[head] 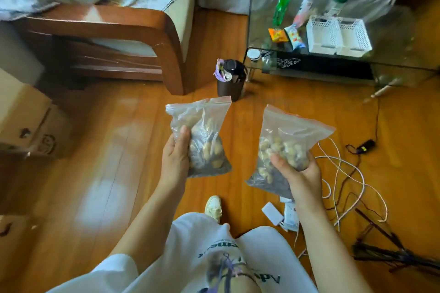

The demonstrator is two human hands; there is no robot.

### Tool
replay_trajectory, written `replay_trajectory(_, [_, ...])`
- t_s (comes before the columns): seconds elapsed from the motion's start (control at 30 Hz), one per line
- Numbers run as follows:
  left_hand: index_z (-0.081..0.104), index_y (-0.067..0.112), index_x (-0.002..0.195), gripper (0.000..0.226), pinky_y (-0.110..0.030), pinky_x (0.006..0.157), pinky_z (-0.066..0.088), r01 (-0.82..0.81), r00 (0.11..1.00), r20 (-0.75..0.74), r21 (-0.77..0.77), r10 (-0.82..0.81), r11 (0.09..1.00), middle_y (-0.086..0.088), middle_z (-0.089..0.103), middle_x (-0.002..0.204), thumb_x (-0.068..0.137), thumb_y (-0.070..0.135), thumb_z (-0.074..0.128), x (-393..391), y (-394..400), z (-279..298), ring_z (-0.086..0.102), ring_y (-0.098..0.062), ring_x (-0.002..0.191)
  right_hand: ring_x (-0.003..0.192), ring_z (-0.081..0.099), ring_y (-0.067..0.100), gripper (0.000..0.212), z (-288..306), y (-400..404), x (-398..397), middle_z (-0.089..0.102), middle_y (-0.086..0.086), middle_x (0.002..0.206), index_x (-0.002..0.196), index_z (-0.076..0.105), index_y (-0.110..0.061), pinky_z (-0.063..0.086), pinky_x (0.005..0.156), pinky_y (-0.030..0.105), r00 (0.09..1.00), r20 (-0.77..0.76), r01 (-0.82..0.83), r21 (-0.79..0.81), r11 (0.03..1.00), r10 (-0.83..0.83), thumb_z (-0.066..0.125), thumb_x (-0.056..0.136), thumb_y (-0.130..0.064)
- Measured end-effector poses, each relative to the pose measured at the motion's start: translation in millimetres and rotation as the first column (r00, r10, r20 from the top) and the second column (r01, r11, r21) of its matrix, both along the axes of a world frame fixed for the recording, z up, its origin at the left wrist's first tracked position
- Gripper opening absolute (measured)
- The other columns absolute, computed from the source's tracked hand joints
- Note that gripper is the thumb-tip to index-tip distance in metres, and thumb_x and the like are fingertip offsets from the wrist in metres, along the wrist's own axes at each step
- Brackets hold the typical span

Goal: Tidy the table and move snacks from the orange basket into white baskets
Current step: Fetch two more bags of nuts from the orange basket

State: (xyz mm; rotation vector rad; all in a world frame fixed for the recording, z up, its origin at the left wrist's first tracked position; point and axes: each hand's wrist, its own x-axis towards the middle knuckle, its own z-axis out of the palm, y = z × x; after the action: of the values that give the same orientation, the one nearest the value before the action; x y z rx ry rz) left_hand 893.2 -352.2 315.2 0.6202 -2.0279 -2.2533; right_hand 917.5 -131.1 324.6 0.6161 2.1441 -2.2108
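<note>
My left hand (175,152) grips a clear zip bag of snacks (202,135) by its left side, held above the wooden floor. My right hand (297,170) grips a second clear zip bag of snacks (285,140) from below, thumb on its front. Far ahead, two white baskets (338,34) stand side by side on a glass table (404,54). Beside them lie an orange snack packet (276,34) and a pale snack packet (294,36). No orange basket is in view.
A green bottle (282,2) and two other bottles stand on the table. A dark bin (230,79) with rubbish sits by the table's corner. A wooden armchair (133,38) is at left, cardboard boxes (31,126) further left. Cables (345,181) and a charger lie on the floor at right.
</note>
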Motion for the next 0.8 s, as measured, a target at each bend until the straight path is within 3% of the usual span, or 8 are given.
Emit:
replay_trajectory(0.07, [0.063,0.026,0.083,0.024,-0.012,0.054,0.050,0.055,0.998,-0.006,-0.003,-0.055,0.998,0.012,0.070,0.067,0.092,0.041,0.047,-38.5,5.8,6.0,0.065,0.000,0.062,0.096,0.068,0.012,0.054,4.4,6.3,-27.9,0.071,-0.004,0.103,0.107,0.062,-0.026,0.055,0.076,0.022,0.999,-0.015,0.034,0.007,0.999,-0.034,0.078,0.057,-0.034])
replay_trajectory(0.2, [0.062,0.023,0.086,0.024,-0.012,0.055,0.050,0.128,0.992,0.004,0.004,-0.128,0.992,0.012,0.069,0.066,0.095,0.037,0.044,-96.9,24.4,11.0,0.065,0.001,0.061,0.096,0.068,0.010,0.049,6.8,20.2,-68.5,0.072,-0.005,0.102,0.105,0.063,-0.026,0.054,0.081,0.026,0.995,-0.014,0.096,0.001,0.995,-0.096,0.077,0.059,-0.032])
replay_trajectory(0.43, [0.060,0.016,0.084,0.027,-0.008,0.052,0.047,0.224,0.974,0.027,-0.007,-0.224,0.974,0.010,0.067,0.065,0.096,0.032,0.042,-168.6,73.7,7.3,0.062,0.005,0.059,0.087,0.069,0.004,0.045,-4.4,57.3,-133.3,0.074,-0.009,0.090,0.100,0.064,-0.023,0.051,0.065,0.012,0.979,-0.009,0.205,-0.031,0.978,-0.205,0.077,0.057,-0.027])
replay_trajectory(0.6, [0.059,0.019,0.083,0.026,-0.008,0.054,0.047,0.262,0.965,0.019,-0.025,-0.261,0.965,0.014,0.067,0.063,0.098,0.029,0.040,-235.4,118.8,0.1,0.061,0.005,0.058,0.091,0.069,0.006,0.047,-13.0,103.1,-198.9,0.073,-0.005,0.098,0.103,0.064,-0.024,0.052,0.068,0.013,0.974,-0.020,0.226,-0.046,0.973,-0.227,0.078,0.058,-0.027])
replay_trajectory(0.73, [0.058,0.020,0.081,0.026,-0.009,0.054,0.048,0.284,0.959,0.006,-0.044,-0.284,0.958,0.014,0.068,0.062,0.098,0.026,0.040,-299.5,168.3,2.7,0.061,0.005,0.058,0.092,0.069,0.010,0.038,-14.5,156.5,-258.7,0.074,-0.005,0.095,0.099,0.065,-0.026,0.055,0.077,0.023,0.969,-0.021,0.244,-0.020,0.969,-0.245,0.080,0.064,-0.021])
replay_trajectory(0.8, [0.058,0.022,0.080,0.026,-0.010,0.055,0.049,0.308,0.951,0.000,-0.040,-0.308,0.951,0.014,0.068,0.063,0.098,0.027,0.041,-329.7,196.5,7.8,0.062,0.004,0.059,0.089,0.069,0.006,0.036,-10.3,183.3,-286.5,0.074,-0.011,0.092,0.096,0.066,-0.027,0.054,0.072,0.018,0.971,-0.036,0.236,-0.002,0.972,-0.236,0.080,0.064,-0.022])
